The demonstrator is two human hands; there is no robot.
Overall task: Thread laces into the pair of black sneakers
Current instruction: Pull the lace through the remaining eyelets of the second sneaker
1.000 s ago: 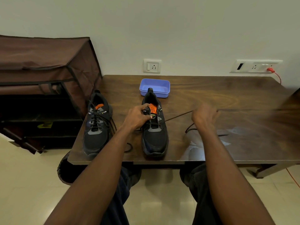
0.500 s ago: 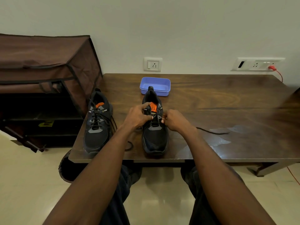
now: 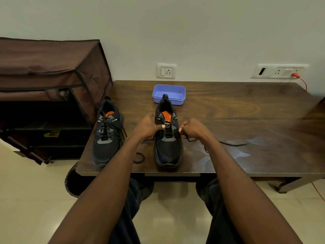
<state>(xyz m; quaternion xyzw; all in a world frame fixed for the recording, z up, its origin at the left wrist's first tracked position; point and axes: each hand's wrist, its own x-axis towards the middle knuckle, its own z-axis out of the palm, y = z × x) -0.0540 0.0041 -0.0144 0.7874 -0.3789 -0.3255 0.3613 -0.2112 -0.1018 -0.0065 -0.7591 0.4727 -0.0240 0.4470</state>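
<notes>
Where the dark wooden table (image 3: 246, 111) meets its near edge, we log two black sneakers: a laced sneaker (image 3: 106, 132) at left, toe toward us, and a part-laced sneaker (image 3: 168, 136) at centre. Our left hand (image 3: 148, 126) grips its left eyelet flap; our right hand (image 3: 192, 128) curls round the black lace (image 3: 232, 143), trailing rightward. Behind sits a blue tray (image 3: 168, 94).
</notes>
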